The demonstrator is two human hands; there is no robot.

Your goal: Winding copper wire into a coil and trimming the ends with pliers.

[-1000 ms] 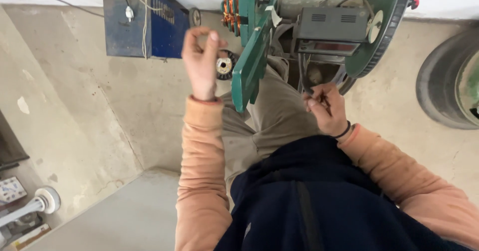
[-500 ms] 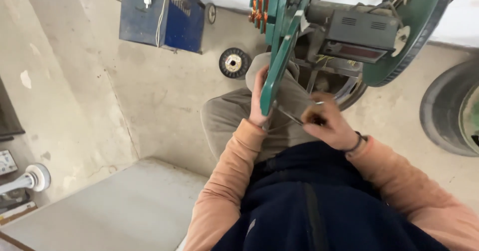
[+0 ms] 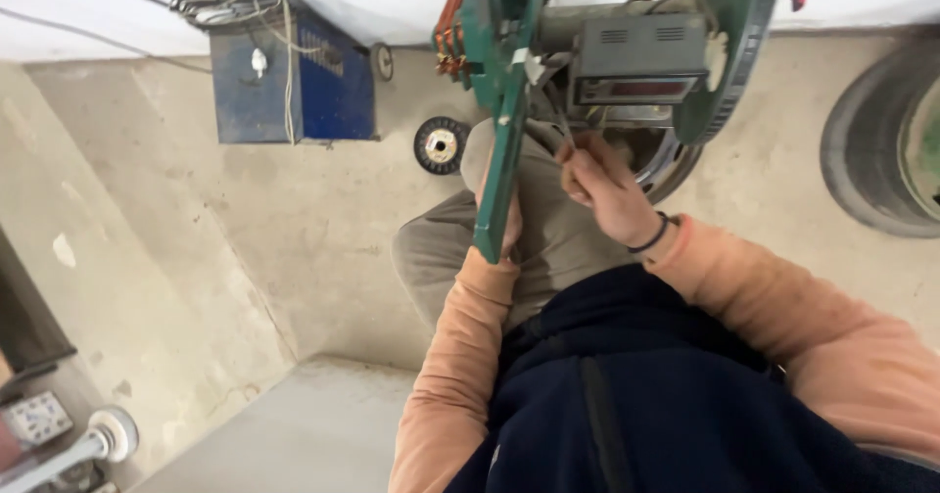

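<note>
My left hand [image 3: 513, 227] reaches up behind the lower end of a green metal bar [image 3: 501, 131] on a machine and is mostly hidden by it. My right hand [image 3: 599, 187] is closed in a fist just right of the bar, pinching thin wires [image 3: 554, 111] that run up to the machine. Above it sit a grey box with a red display [image 3: 641, 62] and a green wheel [image 3: 732, 52]. Both arms wear orange sleeves, and my right wrist carries a black band. My grey-trousered knee [image 3: 441, 248] is under the hands.
A blue box [image 3: 294, 87] draped with cables stands against the far wall. A small round disc [image 3: 441, 145] lies on the concrete floor beside it. A dark tyre [image 3: 876, 150] is at the right. A grey slab [image 3: 294, 424] and a white fitting [image 3: 103, 437] are lower left.
My left hand came down from raised and open to behind the green bar. My right hand rose toward the wires by the machine. The view has drawn closer.
</note>
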